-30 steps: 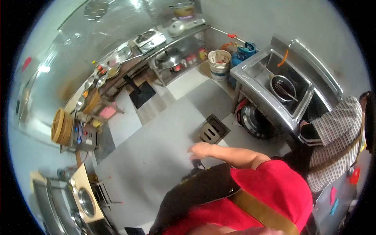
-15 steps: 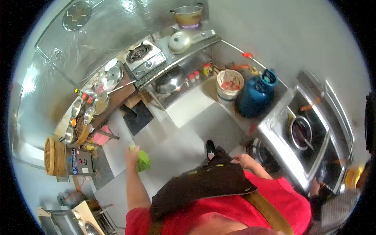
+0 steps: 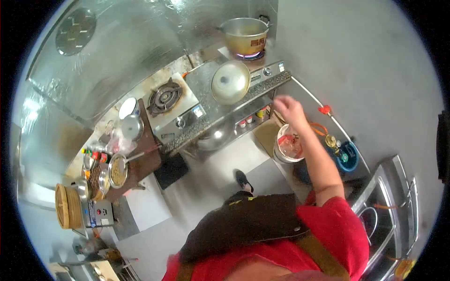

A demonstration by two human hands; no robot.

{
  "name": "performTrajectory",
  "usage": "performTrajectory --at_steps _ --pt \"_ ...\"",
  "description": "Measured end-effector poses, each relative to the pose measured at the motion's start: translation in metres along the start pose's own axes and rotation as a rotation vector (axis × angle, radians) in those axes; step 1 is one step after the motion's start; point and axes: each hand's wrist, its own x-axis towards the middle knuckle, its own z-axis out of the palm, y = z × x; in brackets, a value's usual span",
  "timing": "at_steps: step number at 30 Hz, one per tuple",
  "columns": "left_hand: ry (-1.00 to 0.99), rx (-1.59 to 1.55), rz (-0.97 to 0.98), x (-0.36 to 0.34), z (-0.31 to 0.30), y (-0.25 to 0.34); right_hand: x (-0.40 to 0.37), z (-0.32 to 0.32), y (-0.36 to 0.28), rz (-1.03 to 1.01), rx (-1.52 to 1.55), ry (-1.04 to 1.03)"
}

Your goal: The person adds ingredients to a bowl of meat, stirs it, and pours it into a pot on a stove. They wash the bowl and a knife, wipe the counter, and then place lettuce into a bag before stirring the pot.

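We are holding our right hand [image 3: 288, 110] out over the white bucket [image 3: 282, 150]. The forearm is crossing the bucket's right rim and the hand is hovering just past its far edge, in front of the steel counter [image 3: 202, 91]. The hand is blurring in the head view. Its fingers are looking loosely bunched rather than spread, and we cannot tell whether they are pinching anything. Our left hand is not showing at all.

Beyond the bucket and to its left, a domed lid [image 3: 230, 82] is lying on the counter top. Farther beyond the bucket, a pot [image 3: 245, 35] is sitting over a burner that is giving off a bluish flame [image 3: 249, 55]. Small bottles [image 3: 253, 117] are standing on the shelf just beyond the bucket, near the hand. A blue gas cylinder [image 3: 349, 157] is standing just right of the bucket, and our black shoe [image 3: 241, 180] is resting on the floor near its left side.

We are judging that this reach is going best with the forearm carried high enough to clear the bucket's rim, so nothing is brushing its contents. The wrist should be staying well short of the flame beyond the bucket. We should be keeping our weight over the foot left of the bucket rather than leaning across it, and keeping our eyes on the hand, since the shelf beyond the bucket is looking crowded.
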Motion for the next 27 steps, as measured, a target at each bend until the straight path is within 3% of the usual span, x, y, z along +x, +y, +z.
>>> performTrajectory --at_steps 2,7,12,13,15,19,23,26,27 --pt "0.019 -0.024 -0.002 0.032 -0.029 0.027 0.059 -0.005 0.000 -0.090 0.014 0.120" --pt "0.106 -0.162 -0.054 0.102 -0.105 0.086 0.197 -0.023 0.019 0.094 0.260 0.284" --pt "0.225 -0.322 -0.135 0.154 -0.149 0.155 0.309 -0.023 0.026 0.038 0.258 0.370" --pt "0.202 -0.267 -0.073 0.162 -0.154 0.169 0.332 -0.018 0.027 0.012 0.273 0.394" --pt "0.060 0.079 0.389 0.173 -0.174 0.178 0.387 -0.005 0.043 0.012 0.240 0.407" --pt "0.073 -0.213 0.022 0.137 -0.163 0.223 0.457 0.012 0.039 0.196 0.365 0.283" --pt "0.072 -0.330 -0.122 0.116 -0.156 0.270 0.511 0.020 0.047 0.094 0.343 0.153" --pt "0.077 -0.380 -0.171 0.109 -0.157 0.296 0.531 0.016 0.041 0.007 0.043 -0.076" --pt "0.079 -0.398 -0.183 0.107 -0.158 0.304 0.530 0.011 0.034 -0.146 -0.060 -0.135"
